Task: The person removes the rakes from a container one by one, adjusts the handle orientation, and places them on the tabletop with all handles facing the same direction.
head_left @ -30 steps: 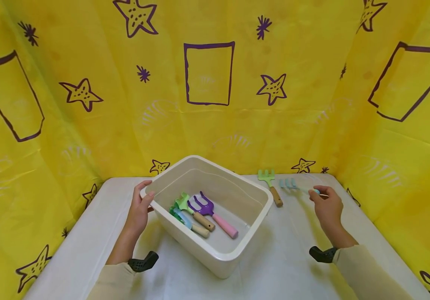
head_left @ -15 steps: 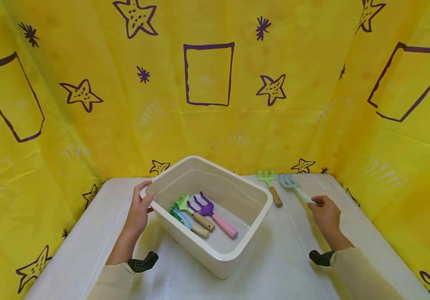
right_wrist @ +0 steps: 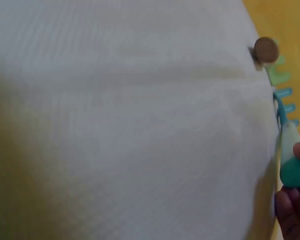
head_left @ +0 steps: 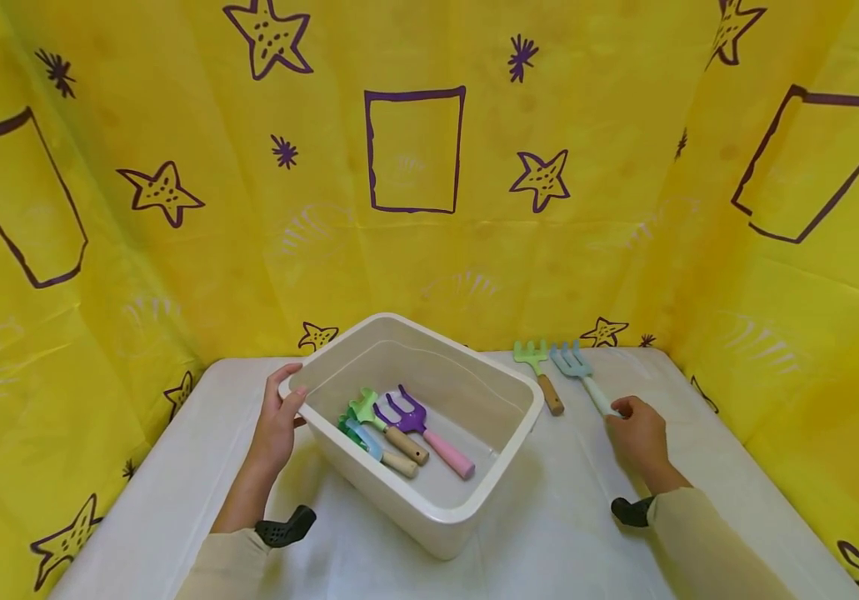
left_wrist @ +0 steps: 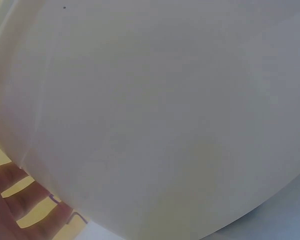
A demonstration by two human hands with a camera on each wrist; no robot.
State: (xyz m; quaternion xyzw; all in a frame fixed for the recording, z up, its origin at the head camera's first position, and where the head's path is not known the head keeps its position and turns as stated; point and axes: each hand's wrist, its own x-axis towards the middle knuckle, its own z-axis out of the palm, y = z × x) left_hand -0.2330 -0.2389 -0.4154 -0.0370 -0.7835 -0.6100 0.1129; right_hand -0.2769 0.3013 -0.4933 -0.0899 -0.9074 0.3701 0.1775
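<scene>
My left hand [head_left: 273, 433] grips the left rim of a cream plastic bin [head_left: 429, 521], thumb over the edge. In the left wrist view the bin's wall [left_wrist: 155, 100] fills most of the frame, with curled fingers [left_wrist: 32, 200] at lower left. At the right, my right hand [head_left: 641, 435] pinches the pale green handle end of a light blue garden hand fork [head_left: 592, 390], its tines toward the back wall. The right wrist view shows the thumb on the fork's handle [right_wrist: 294, 172]. A green hand fork [head_left: 550, 393] with a wooden handle lies just left of it.
Inside the bin lie a purple hand fork [head_left: 440, 448] with a pink handle, a green tool [head_left: 405, 443] and a light blue tool [head_left: 397, 462] with wooden handles. A white-covered table [head_left: 556, 525] is enclosed by yellow patterned cloth [head_left: 414, 267].
My right hand has come down and slightly left with the light blue fork, whose handle now slants toward me. The left hand and bin have stayed put.
</scene>
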